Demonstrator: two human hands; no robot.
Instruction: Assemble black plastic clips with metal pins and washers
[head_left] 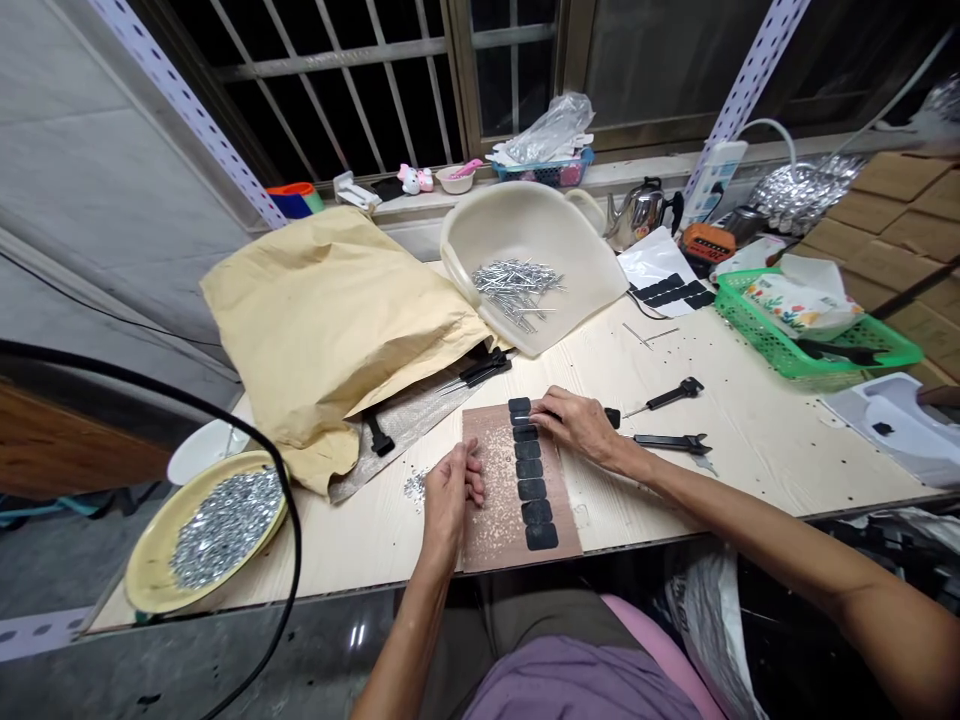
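Note:
A row of black rounded-square pads (529, 468) runs down a reddish-brown board (491, 540) flecked with pale chips. My right hand (576, 422) reaches over the far end of the row, its thumb and fingertips pinched at the upper pads; what they grip is too small to name. Beside the board's left edge is my left hand (451, 492), fingers curled in, and whatever lies in them is hidden. Small silvery pieces (415, 486) are scattered left of this hand. Right of the board lie a black-handled tool (675, 393) with a thin shaft and a black wrench-like tool (671, 443).
A cream scoop-shaped basin (551, 215) holds metal rods (517, 290). Left are a brown paper bag (322, 330) and a yellow bowl (146, 560) of silvery pieces. A green basket (817, 365) stands right. A black cable (296, 540) arcs across the left foreground.

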